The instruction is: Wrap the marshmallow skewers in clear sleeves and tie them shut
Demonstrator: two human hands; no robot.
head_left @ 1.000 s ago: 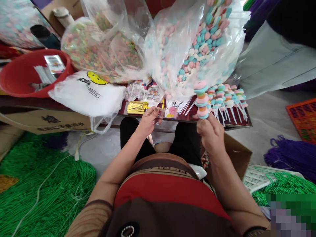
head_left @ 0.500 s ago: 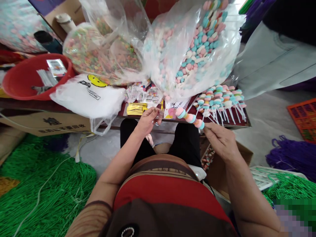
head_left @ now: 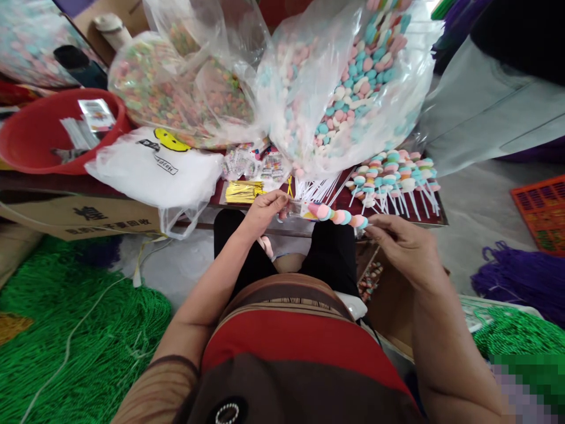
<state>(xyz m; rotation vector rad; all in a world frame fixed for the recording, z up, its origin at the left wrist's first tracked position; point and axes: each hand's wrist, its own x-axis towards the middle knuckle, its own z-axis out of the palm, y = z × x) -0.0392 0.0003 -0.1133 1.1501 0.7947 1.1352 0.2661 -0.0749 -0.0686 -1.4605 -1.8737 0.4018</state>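
While the candy skewer (head_left: pixel 341 217) slants near the frame's centre, its tip by the clear wrapper (head_left: pixel 298 207), the right hand (head_left: pixel 399 242) clamps its fingers on the stick end, presumably sparing the candies. The left hand (head_left: pixel 266 213) pinches the wrapper's left end, perhaps steadying it. Right of centre, other skewers (head_left: pixel 391 176) lie, sticks pointing down-frame.

Your candy skewer (head_left: pixel 341 217) (pink, blue, orange pieces) is held crosswise, its tip at your clear, printed wrapper (head_left: pixel 298 208).
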